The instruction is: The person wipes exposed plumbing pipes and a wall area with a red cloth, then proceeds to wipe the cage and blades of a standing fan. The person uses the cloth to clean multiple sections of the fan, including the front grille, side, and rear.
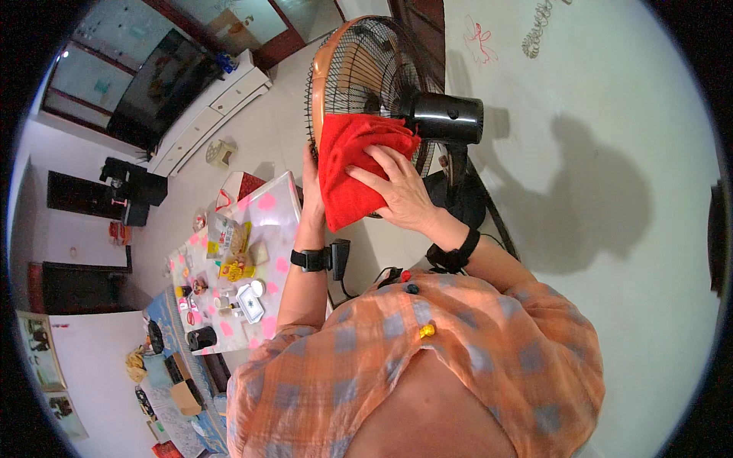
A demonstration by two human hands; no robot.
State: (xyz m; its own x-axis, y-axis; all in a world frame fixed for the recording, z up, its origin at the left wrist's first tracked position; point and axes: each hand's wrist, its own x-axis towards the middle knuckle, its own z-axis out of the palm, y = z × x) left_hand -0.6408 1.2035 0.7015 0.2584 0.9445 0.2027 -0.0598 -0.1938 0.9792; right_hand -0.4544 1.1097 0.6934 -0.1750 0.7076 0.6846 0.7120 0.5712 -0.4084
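Observation:
A standing electric fan with a black motor housing and a wire guard ringed by an orange-brown band is in front of me. Over the lower part of the guard lies a folded red cloth. My right hand presses on this cloth from the motor side, its fingers spread and slightly bent. At the guard's left edge is my left hand, holding the rim beside the cloth; the cloth and guard hide part of its grip. Black straps with small devices circle both wrists.
Left of me stands a table under a pink-spotted cover, bearing snack bags, a small tray and a black cup. A plastic stool is beyond it. A bare wall rises on the right.

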